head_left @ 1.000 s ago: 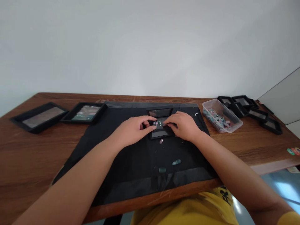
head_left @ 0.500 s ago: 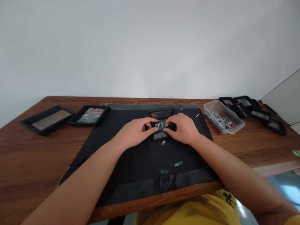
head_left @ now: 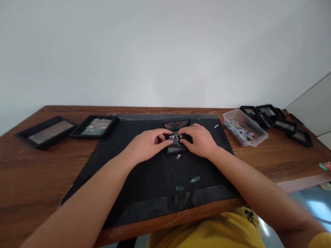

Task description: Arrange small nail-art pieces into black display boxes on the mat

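Observation:
My left hand (head_left: 151, 143) and my right hand (head_left: 198, 139) meet over a small black box (head_left: 178, 148) on the black mat. Its lid (head_left: 177, 124) stands raised at the back, with a clear window. Between my fingertips lies a short row of pink and green decorated false nails (head_left: 176, 136). Left thumb and index finger close on the row's left end; their right counterparts close on its right end. Exactly how each nail is gripped is too small to see. Just in front of the box rests a loose pinkish false nail (head_left: 178, 156).
Two green false nails (head_left: 195, 179) (head_left: 179, 188) lie nearer the mat's front edge. A clear plastic tub (head_left: 244, 127) of many nails stands right, with several black window boxes (head_left: 269, 119) beyond it. At left are an open black box (head_left: 46, 132) and another holding nails (head_left: 94, 126).
My right index finger has come slightly closer to the left fingers over the row of nails. The whole view has shifted a little; the loose pieces stay put.

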`<move>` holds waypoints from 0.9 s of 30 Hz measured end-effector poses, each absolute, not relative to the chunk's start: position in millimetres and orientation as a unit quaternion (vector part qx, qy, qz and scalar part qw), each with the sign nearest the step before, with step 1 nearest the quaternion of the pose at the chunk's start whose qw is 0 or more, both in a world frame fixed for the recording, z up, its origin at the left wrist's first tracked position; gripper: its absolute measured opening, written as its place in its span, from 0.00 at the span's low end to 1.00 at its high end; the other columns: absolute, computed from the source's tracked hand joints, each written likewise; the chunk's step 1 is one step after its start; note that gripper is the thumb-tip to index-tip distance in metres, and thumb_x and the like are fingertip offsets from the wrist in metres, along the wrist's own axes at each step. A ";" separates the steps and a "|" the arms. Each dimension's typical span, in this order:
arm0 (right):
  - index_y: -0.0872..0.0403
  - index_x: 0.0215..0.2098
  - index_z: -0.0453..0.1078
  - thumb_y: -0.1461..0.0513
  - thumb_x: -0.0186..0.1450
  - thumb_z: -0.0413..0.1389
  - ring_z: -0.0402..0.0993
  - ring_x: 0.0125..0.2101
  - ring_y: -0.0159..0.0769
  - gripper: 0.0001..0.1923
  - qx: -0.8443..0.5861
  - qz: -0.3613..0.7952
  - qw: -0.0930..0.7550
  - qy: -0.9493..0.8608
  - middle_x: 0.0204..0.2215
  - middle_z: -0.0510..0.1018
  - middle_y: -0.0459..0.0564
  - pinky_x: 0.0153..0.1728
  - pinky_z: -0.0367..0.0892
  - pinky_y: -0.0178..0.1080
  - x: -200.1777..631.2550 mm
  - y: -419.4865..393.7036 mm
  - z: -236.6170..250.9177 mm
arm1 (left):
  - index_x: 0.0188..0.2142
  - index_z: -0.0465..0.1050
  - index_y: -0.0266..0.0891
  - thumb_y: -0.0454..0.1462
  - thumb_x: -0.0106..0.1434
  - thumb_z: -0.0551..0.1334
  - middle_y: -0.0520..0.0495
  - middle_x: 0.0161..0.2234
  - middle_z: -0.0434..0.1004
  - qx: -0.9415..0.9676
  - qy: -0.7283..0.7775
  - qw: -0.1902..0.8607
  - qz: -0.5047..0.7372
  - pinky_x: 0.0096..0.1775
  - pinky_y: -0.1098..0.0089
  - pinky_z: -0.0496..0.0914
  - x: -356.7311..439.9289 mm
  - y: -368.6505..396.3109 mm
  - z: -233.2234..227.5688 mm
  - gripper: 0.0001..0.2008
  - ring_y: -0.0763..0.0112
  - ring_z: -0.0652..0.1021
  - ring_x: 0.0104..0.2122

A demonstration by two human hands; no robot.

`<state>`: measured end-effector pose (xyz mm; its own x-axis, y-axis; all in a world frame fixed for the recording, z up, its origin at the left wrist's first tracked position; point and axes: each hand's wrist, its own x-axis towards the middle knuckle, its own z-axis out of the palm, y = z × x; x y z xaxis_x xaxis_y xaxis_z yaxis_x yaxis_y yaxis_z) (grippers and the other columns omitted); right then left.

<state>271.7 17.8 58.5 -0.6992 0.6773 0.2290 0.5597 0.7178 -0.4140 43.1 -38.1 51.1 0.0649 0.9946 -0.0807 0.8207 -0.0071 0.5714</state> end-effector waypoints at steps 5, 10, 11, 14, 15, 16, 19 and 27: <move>0.54 0.54 0.81 0.63 0.70 0.65 0.77 0.49 0.48 0.14 -0.346 0.143 0.160 -0.913 0.48 0.88 0.54 0.51 0.67 0.47 271.4 16.6 63.5 | 0.55 0.82 0.49 0.58 0.63 0.61 0.52 0.31 0.80 0.684 0.663 0.241 0.187 0.30 0.66 0.62 40.1 -36.0 44.9 0.28 0.66 0.72 0.27; 0.54 0.51 0.81 0.61 0.70 0.65 0.79 0.47 0.45 0.12 -0.347 0.137 0.189 -0.908 0.47 0.87 0.54 0.52 0.67 0.46 293.6 17.6 79.8 | 0.54 0.82 0.48 0.58 0.62 0.62 0.52 0.31 0.80 0.685 0.657 0.243 0.200 0.30 0.66 0.62 37.8 -34.0 40.6 0.28 0.66 0.73 0.27; 0.54 0.50 0.81 0.60 0.70 0.65 0.80 0.46 0.45 0.12 -0.368 0.137 0.187 -0.900 0.44 0.87 0.53 0.50 0.68 0.45 300.9 18.7 83.3 | 0.54 0.82 0.48 0.58 0.62 0.62 0.52 0.30 0.79 0.684 0.657 0.245 0.201 0.30 0.66 0.62 37.7 -33.7 40.7 0.28 0.65 0.73 0.27; 0.53 0.49 0.82 0.61 0.67 0.67 0.80 0.46 0.44 0.12 -0.421 0.152 0.136 -0.884 0.41 0.87 0.51 0.47 0.68 0.43 320.2 23.1 91.0 | 0.54 0.82 0.48 0.58 0.61 0.62 0.52 0.30 0.79 0.680 0.658 0.257 0.199 0.30 0.66 0.62 38.1 -33.5 42.2 0.28 0.65 0.72 0.27; 0.53 0.49 0.82 0.61 0.67 0.68 0.81 0.46 0.44 0.12 -0.433 0.161 0.109 -0.880 0.41 0.86 0.51 0.46 0.69 0.43 324.2 24.4 92.5 | 0.53 0.83 0.48 0.58 0.61 0.63 0.52 0.30 0.79 0.678 0.658 0.261 0.197 0.30 0.66 0.63 38.4 -33.5 42.9 0.28 0.65 0.72 0.27; 0.53 0.48 0.82 0.61 0.66 0.68 0.81 0.45 0.44 0.12 -0.441 0.170 0.082 -0.878 0.41 0.86 0.52 0.46 0.69 0.42 326.6 25.4 93.4 | 0.53 0.83 0.48 0.58 0.61 0.63 0.52 0.30 0.79 0.677 0.659 0.262 0.196 0.30 0.66 0.63 38.6 -33.5 43.4 0.28 0.66 0.72 0.27; 0.54 0.47 0.83 0.61 0.65 0.69 0.81 0.44 0.44 0.12 -0.446 0.178 0.037 -0.876 0.42 0.86 0.53 0.45 0.69 0.42 325.9 25.7 94.0 | 0.52 0.83 0.48 0.59 0.60 0.62 0.52 0.31 0.78 0.672 0.664 0.263 0.198 0.31 0.66 0.63 39.2 -33.7 44.5 0.28 0.66 0.72 0.26; 0.54 0.38 0.82 0.66 0.66 0.67 0.79 0.42 0.41 0.02 -0.428 0.178 0.040 -0.885 0.39 0.85 0.52 0.46 0.68 0.41 319.6 24.8 89.4 | 0.51 0.83 0.48 0.58 0.59 0.62 0.52 0.30 0.78 0.671 0.665 0.260 0.202 0.32 0.66 0.64 39.7 -34.8 45.1 0.28 0.66 0.72 0.27</move>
